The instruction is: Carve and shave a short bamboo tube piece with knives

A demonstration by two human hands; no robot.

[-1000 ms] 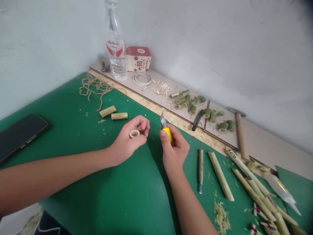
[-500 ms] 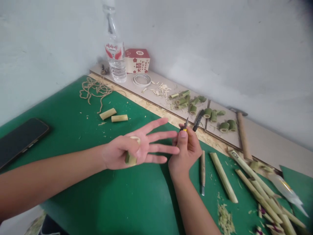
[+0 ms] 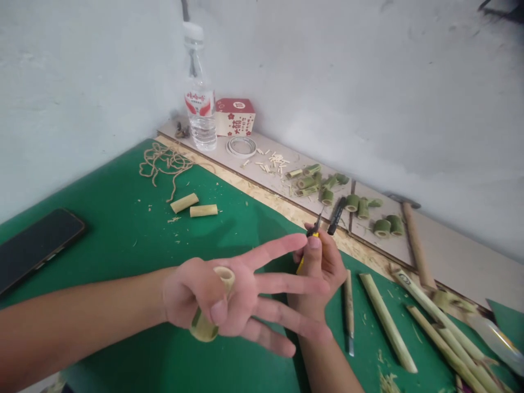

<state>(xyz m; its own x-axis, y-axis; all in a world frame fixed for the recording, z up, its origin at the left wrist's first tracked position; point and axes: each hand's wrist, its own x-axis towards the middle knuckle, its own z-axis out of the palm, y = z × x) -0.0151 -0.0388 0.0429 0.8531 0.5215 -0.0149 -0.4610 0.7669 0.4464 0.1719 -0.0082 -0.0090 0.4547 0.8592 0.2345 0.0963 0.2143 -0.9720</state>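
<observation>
My left hand [image 3: 241, 305] is turned palm up with its four fingers spread. Its thumb folds over a short hollow bamboo tube [image 3: 204, 327] and presses it against the palm; part of the tube is hidden behind the thumb. Just beyond, my right hand [image 3: 321, 267] is closed around a small yellow-handled knife [image 3: 315, 232], its thin dark blade pointing up and away. The left fingers reach across in front of the right hand and wrist. On the green mat [image 3: 135, 251], two short peeled bamboo pieces [image 3: 184, 202] lie farther off to the left.
A dark phone [image 3: 41, 245] lies at left, twine [image 3: 164, 161] behind it. Along the back ledge stand a water bottle [image 3: 202, 114], red-and-white box [image 3: 235, 117], tape rolls [image 3: 241, 147], cut bamboo rings [image 3: 382, 228], a marker [image 3: 336, 216] and a hammer [image 3: 417, 245]. A chisel [image 3: 349, 314] and bamboo strips [image 3: 388, 322] lie at right.
My left hand has come closer and lower, its palm tilting so the tube's open end shows. The right hand still grips the knife. The camera view has shifted slightly.
</observation>
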